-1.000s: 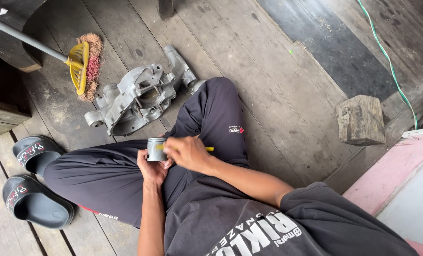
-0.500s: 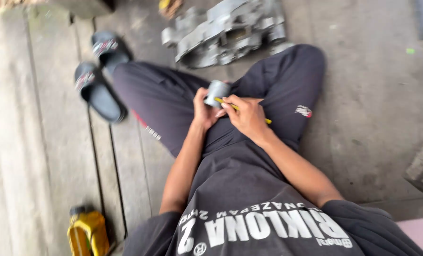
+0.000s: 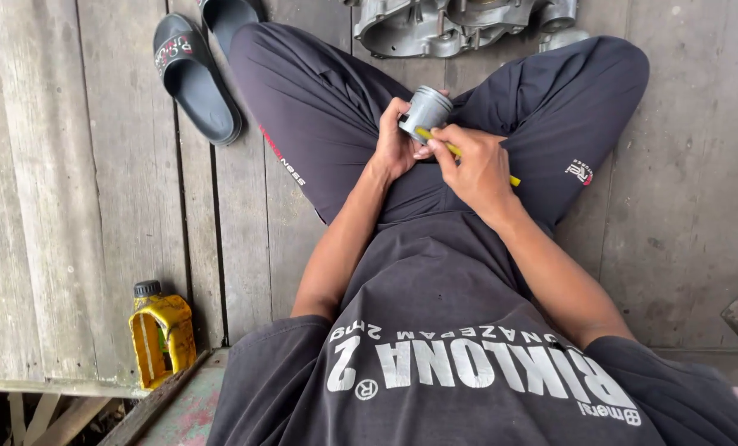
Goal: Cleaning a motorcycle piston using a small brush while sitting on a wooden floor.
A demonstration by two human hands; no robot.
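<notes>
Only one view is given — taken from the wearer's head and aimed steeply down over the chest. The lap is seen close, mid-frame; the wooden floor point(image 3: 71, 206) is taken in around it — no second view shares the scene.

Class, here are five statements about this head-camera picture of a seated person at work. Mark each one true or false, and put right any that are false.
1. The left hand holds a grey metal cylinder. True.
2. The right hand holds a red spanner. False: it holds a thin yellow tool against the cylinder.
3. A yellow bottle with a dark cap stands on the wooden planks. True.
4. The black slide sandals are on the person's feet. False: they lie on the planks beside the person's leg.
5. A grey metal casing lies on the floor beyond the person's knees. True.
</notes>
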